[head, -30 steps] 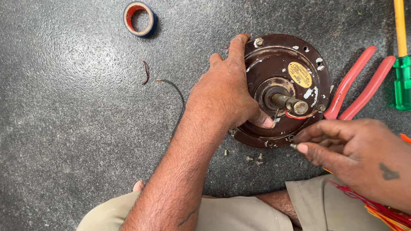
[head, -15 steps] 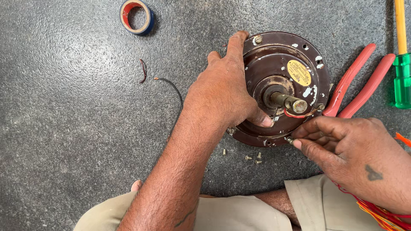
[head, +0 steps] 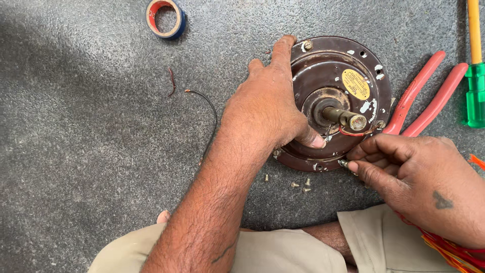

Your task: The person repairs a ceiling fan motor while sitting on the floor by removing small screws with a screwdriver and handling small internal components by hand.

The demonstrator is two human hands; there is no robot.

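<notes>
I am looking straight down at a rough, speckled grey stone floor (head: 76, 167), sunlit on the right and shaded toward the upper left; nothing of the room beyond it shows. On the floor lies a round dark-brown metal motor housing (head: 353, 60) with a yellow oval sticker and a short steel shaft (head: 346, 117) standing from its centre. My left hand (head: 268, 114) lies flat over the housing's left side, palm down, fingers spread along the rim and the thumb pressed on the inner ring near the shaft; it clamps nothing, only bears down. My right hand (head: 419, 184) comes in from the lower right, fingers curled tight, thumb and forefinger pinched on a small silver screw (head: 343, 163) right at the housing's lower rim. A few loose small screws (head: 303, 184) lie on the floor just below the housing. Red-handled pliers (head: 422, 96) lie just right of it, a green-and-yellow screwdriver (head: 474, 76) at the right edge, a roll of red and blue tape (head: 165, 19) well apart at the top, and a thin black wire (head: 209, 111) left of my forearm.
</notes>
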